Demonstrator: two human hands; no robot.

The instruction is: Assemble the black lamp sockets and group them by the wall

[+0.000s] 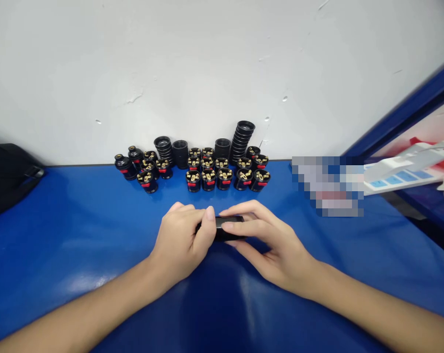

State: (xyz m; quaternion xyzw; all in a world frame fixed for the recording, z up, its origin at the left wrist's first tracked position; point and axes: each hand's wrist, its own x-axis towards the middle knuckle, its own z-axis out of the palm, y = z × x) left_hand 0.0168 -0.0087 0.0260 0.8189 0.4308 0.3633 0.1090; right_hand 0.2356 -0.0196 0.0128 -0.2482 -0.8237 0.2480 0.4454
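Note:
Both of my hands meet over a small black plastic part (225, 229) low above the blue table (78, 235). My left hand (181, 242) is curled, its thumb and fingers gripping the part's left end. My right hand (266, 245) pinches the part's right end from above and below with thumb and fingers. Most of the part is hidden by my fingers. Beyond my hands, along the wall, stand several black lamp-socket pieces with brass contacts and red tabs (209, 177).
Stacks of black threaded rings (242, 139) and black sleeves (180, 152) stand against the white wall. A black bag (8, 171) lies at the far left. At the right are a blurred patch (326, 186) and a blue-framed panel with papers (409, 171).

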